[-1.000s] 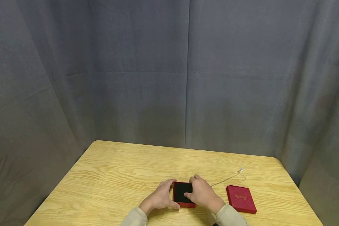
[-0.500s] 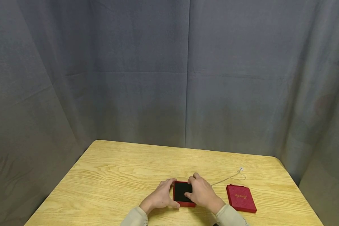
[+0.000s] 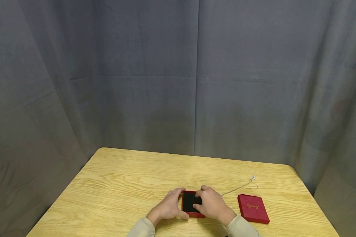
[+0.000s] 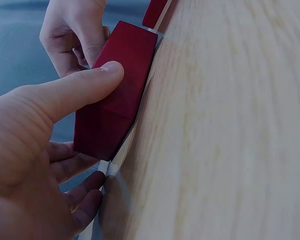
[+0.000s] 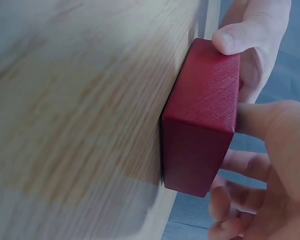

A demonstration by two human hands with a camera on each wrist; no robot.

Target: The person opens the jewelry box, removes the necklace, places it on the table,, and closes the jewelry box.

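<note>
In the head view a small red jewelry box (image 3: 192, 215) lies on the wooden table, showing a black insert (image 3: 190, 201) inside. My left hand (image 3: 167, 206) grips the box from the left, thumb against its near wall and fingers toward its far side. Over the right part of the box, my right hand (image 3: 211, 203) has its thumb and curled fingers on the black insert. The left wrist view shows the left thumb (image 4: 92, 87) pressed flat on the box's red wall. In the right wrist view the right thumb (image 5: 252, 120) passes behind the box's top edge, so its tip is hidden.
A red lid (image 3: 253, 208) with gold lettering lies on the table (image 3: 130, 177) to the right. Behind the right hand, a thin chain (image 3: 237, 188) with a clear pendant (image 3: 253, 177) stretches toward the back right. Grey curtains (image 3: 148, 82) hang behind the table.
My right fingertips have shifted slightly, from the box's far edge inward over the black insert. The left hand, box, lid and chain stay in place.
</note>
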